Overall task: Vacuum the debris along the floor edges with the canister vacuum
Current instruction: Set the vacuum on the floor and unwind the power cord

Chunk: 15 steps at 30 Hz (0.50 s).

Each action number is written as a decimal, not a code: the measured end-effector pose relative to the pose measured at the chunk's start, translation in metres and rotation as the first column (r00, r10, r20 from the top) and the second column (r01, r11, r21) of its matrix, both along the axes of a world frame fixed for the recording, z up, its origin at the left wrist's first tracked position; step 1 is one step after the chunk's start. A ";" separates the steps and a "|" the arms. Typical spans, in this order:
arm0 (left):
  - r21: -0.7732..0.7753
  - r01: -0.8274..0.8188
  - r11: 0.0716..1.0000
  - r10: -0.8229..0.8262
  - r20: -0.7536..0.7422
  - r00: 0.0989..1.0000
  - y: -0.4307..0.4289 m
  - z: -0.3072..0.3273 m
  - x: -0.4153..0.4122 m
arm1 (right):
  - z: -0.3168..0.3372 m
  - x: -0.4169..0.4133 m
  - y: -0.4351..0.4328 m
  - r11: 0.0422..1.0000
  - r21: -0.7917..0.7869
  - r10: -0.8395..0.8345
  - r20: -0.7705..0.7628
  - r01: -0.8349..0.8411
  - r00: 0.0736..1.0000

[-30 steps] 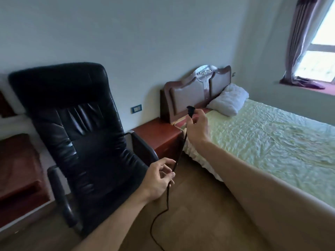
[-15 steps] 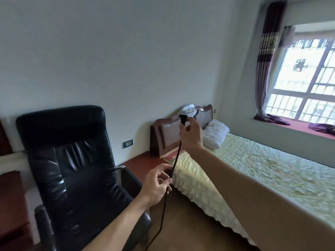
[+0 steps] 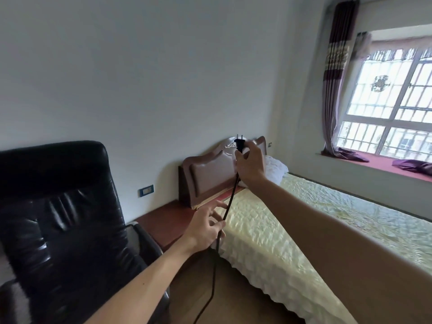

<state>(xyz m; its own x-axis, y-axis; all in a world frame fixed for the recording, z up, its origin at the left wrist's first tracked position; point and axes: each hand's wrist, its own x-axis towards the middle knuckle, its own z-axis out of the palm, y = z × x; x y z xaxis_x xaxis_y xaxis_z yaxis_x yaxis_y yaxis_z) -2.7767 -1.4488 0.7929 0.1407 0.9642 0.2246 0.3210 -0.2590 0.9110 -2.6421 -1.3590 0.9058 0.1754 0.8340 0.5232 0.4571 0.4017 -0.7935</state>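
We are at the power-up step: the right grip [image 3: 250, 163] pinches the plug [image 3: 240, 146], prongs up, and the left grip [image 3: 205, 228] curls loosely round the cord [image 3: 230, 202], which trails down out of view. The vacuum itself is not visible. Next, we judge, the prongs must be turned toward the wall socket [image 3: 146, 190] beside the chair [image 3: 70, 218] while we feed slack.

Black plug [image 3: 239, 145], black chair [image 3: 58, 220], pale-green quilted bedspread [image 3: 304, 220], striped purple curtain [image 3: 334, 73].
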 end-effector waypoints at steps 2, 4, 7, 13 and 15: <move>0.005 -0.013 1.000 0.013 -0.020 1.000 0.018 0.003 0.021 | 0.004 0.022 0.017 1.000 -0.008 0.002 0.018 -0.002 1.000; 0.008 -0.029 1.000 0.030 -0.042 0.999 0.034 0.006 0.040 | 0.004 0.040 0.034 1.000 -0.015 0.012 0.022 -0.012 1.000; 0.007 -0.040 0.999 0.040 -0.072 0.997 0.056 0.009 0.064 | 0.004 0.064 0.055 0.999 -0.020 0.046 -0.004 -0.046 0.999; 0.042 -0.051 0.998 0.055 -0.095 0.994 0.092 0.007 0.093 | 0.009 0.096 0.082 0.998 0.015 0.056 -0.004 -0.056 0.998; 0.055 -0.061 0.997 0.066 -0.092 0.994 0.103 0.006 0.099 | 0.010 0.100 0.094 0.998 0.019 0.068 -0.011 -0.068 0.998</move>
